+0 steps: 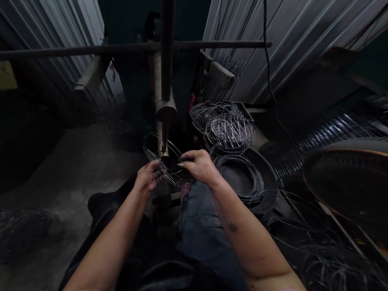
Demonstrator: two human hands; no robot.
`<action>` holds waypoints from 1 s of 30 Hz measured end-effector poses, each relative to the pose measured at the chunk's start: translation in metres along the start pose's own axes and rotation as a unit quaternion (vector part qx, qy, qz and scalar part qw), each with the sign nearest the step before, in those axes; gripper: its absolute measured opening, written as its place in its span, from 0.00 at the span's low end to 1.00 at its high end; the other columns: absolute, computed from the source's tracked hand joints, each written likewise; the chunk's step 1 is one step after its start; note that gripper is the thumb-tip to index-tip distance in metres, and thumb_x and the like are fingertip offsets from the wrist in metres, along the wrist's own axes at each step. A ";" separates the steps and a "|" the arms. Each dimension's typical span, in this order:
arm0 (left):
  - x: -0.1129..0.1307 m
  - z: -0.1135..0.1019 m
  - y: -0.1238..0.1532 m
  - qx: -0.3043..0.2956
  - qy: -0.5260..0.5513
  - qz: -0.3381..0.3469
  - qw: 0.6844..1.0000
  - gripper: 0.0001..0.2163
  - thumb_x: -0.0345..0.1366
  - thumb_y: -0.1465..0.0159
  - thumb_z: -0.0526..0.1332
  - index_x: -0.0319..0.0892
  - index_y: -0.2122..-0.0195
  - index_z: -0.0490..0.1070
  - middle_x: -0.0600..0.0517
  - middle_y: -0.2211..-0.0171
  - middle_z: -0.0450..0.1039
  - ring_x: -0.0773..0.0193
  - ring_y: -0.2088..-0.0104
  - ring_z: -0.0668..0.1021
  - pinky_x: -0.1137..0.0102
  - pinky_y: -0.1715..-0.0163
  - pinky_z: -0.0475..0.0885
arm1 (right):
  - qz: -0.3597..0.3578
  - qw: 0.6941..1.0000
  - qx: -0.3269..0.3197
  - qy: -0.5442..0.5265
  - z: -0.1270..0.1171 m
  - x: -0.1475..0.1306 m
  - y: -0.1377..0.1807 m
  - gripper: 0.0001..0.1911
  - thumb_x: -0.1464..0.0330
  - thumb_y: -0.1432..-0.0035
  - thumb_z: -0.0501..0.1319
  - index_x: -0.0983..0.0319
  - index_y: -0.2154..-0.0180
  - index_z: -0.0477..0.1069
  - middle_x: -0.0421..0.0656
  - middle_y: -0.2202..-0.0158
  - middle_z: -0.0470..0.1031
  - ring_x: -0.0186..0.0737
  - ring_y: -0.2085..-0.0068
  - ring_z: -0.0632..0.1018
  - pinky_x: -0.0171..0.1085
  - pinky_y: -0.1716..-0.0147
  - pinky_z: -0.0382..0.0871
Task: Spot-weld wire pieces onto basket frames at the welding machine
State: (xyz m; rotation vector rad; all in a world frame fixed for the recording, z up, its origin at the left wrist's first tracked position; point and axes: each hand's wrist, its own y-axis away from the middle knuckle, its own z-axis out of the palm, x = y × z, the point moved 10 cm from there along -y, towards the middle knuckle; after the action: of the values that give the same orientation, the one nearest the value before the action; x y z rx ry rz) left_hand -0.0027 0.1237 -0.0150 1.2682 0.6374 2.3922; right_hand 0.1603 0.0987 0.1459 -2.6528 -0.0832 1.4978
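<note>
My left hand (147, 176) is closed around the near-left side of a wire frame (151, 155), made of thin bent wires running side by side. The frame sits tilted around the copper-coloured tip (163, 152) of a metal post, above my lap. At the frame's right side, my right hand (196, 164) is closed with thumb and forefinger pinched together. A wire passes by those fingertips, but what lies between them is too small and dark to make out. Just above the frame stands a thick metal cylinder (166, 111) on a vertical rod.
Right of my hands lie a pile of round wire racks (232, 129) and wire rings (240, 177) in a dark pan. A long horizontal bar (221, 44) crosses ahead. A large round basin (353, 187) and stacked wire racks (324, 134) stand far right. A black cable (268, 57) hangs nearby.
</note>
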 end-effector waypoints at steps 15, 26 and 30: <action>-0.014 -0.004 0.019 0.045 0.049 -0.146 0.987 0.15 0.44 0.34 0.52 0.36 0.64 0.67 0.48 0.74 0.69 0.59 0.76 0.77 0.67 0.78 0.73 | 0.074 0.964 -0.016 -0.256 0.004 0.009 -0.001 0.22 0.63 0.66 0.74 0.65 0.65 0.77 0.41 0.70 0.76 0.40 0.67 0.75 0.39 0.63 0.70; -0.009 -0.006 0.009 0.030 0.063 -0.100 0.993 0.13 0.43 0.35 0.54 0.37 0.62 0.67 0.48 0.75 0.70 0.59 0.77 0.77 0.67 0.79 0.73 | 0.054 0.970 -0.053 -0.230 0.017 0.003 -0.011 0.18 0.67 0.68 0.73 0.66 0.70 0.77 0.38 0.74 0.74 0.37 0.71 0.75 0.36 0.67 0.69; -0.009 -0.003 0.001 0.009 0.076 -0.083 0.994 0.12 0.42 0.35 0.55 0.38 0.64 0.68 0.50 0.76 0.69 0.60 0.77 0.77 0.67 0.77 0.73 | 0.079 0.965 -0.049 -0.247 0.019 0.014 -0.011 0.19 0.66 0.71 0.74 0.65 0.71 0.76 0.38 0.75 0.74 0.36 0.73 0.74 0.36 0.69 0.70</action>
State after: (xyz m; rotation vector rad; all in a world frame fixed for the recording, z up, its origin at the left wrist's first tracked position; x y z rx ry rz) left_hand -0.0003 0.1179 -0.0219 1.0039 0.7783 2.3629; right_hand 0.1513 0.1122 0.1257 -2.3328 0.0213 2.2307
